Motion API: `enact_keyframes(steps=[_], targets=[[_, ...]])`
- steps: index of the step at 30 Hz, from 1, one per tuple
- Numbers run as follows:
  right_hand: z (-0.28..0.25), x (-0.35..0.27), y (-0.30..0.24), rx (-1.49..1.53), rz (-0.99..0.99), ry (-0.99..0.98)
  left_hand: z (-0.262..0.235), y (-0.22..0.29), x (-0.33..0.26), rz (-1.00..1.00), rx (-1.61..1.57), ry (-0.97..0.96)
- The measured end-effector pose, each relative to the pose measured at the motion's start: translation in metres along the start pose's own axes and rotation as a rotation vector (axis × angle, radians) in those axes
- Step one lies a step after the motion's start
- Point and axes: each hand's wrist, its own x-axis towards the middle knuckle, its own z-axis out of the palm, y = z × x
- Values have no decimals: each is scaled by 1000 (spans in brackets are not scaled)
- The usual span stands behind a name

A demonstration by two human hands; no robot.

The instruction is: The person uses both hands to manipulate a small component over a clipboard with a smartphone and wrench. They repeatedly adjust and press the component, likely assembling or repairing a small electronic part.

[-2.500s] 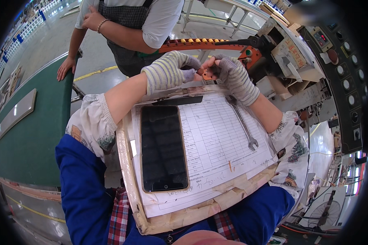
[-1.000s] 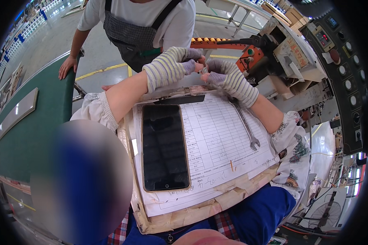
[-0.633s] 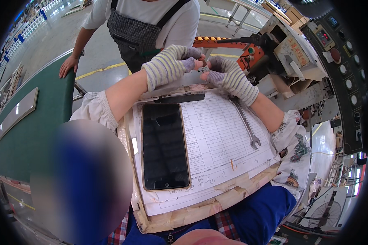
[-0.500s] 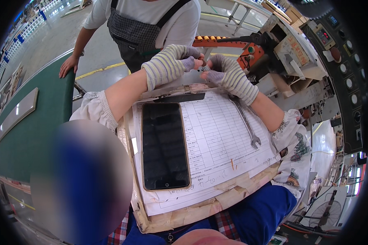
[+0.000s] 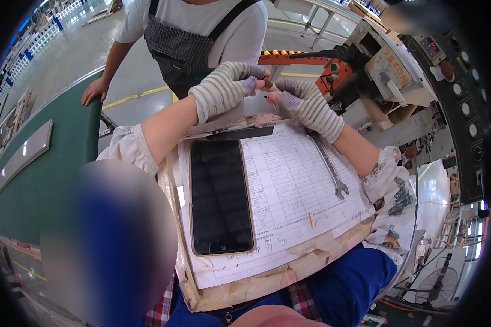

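Small brown piece point(image 5: 268, 83) between both curled hands point(image 5: 226, 90) point(image 5: 312, 106)

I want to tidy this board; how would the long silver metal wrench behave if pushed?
The long silver metal wrench is likely stiff and fairly heavy for its size, looking like solid metal. Lying flat, it probably won't roll. It may slide over the white printed paper sheet beneath.
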Motion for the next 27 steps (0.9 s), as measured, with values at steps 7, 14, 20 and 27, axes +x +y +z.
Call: enact_keyframes(steps=[7,14,20,27], targets=[[-4,-3,2,-377,79,40,1,4,2,38,117,-44],[0,-4,-5,-328,97,17,-2,4,1,-45,63,-25],[8,-7,-16,-320,28,17,-1,6,1,-64,99,-7],[10,-7,-21,-373,132,37,-2,5,2,-34,73,-13]])
